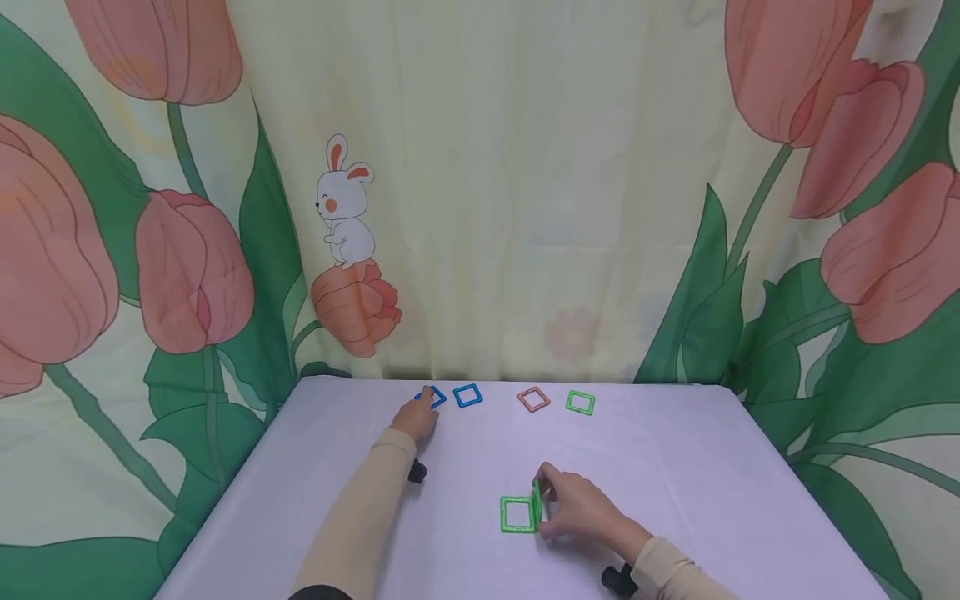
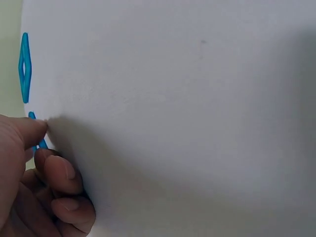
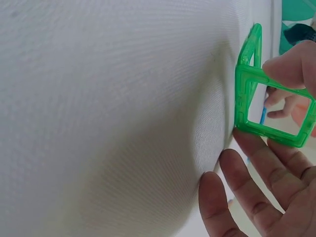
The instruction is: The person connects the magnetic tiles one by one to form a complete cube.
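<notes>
At the table's far left edge, my left hand (image 1: 417,418) reaches a blue square magnetic tile (image 1: 438,397), its index finger lying across the tile. In the left wrist view the thumb and fingers (image 2: 63,173) close about this tile (image 2: 42,143), partly hiding it. Nearer the front, my right hand (image 1: 581,508) grips a green square magnetic tile (image 1: 537,502) that stands upright, thumb at one edge and fingers at the opposite edge. This upright tile (image 3: 247,98) meets the right side of another green square tile (image 1: 517,530), which lies flat.
Along the far edge lie another blue square tile (image 1: 468,405), an orange square tile (image 1: 533,409) and a green square tile (image 1: 581,411). A white cloth covers the table (image 1: 675,467). Behind it hangs a curtain (image 1: 510,208) printed with tulips and a rabbit.
</notes>
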Action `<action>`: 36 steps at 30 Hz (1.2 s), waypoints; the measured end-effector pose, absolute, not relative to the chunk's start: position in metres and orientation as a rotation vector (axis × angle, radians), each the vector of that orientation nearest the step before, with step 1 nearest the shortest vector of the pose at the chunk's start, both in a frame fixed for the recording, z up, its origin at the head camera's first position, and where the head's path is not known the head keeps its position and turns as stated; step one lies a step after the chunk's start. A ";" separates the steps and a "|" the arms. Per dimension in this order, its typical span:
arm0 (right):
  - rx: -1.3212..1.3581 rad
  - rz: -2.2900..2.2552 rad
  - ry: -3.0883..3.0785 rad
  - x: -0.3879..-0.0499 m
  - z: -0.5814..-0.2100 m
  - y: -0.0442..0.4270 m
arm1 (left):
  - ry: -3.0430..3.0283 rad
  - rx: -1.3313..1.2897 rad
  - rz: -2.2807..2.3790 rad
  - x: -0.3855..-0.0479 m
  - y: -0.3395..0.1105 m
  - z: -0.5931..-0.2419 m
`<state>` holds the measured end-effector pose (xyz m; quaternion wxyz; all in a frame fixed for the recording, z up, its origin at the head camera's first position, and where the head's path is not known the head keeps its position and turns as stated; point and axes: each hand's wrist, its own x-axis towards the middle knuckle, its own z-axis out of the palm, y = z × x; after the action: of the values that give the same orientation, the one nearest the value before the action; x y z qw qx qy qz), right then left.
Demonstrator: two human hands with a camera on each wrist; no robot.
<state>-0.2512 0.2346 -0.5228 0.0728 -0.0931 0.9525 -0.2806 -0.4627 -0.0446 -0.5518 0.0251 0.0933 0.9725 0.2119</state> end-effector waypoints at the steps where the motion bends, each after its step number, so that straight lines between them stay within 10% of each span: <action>1: -0.279 -0.840 2.864 -0.251 -0.523 0.235 | 3.017 0.294 0.653 -0.464 -0.044 -0.551; 36: -0.271 -0.846 2.841 -0.253 -0.521 0.235 | 3.446 0.483 0.161 -0.465 -0.062 -0.529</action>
<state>-0.2525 0.2346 -0.5213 0.0826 -0.0907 0.9512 -0.2831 -0.4647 -0.0625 -0.5288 -0.1698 0.1366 0.9749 0.0455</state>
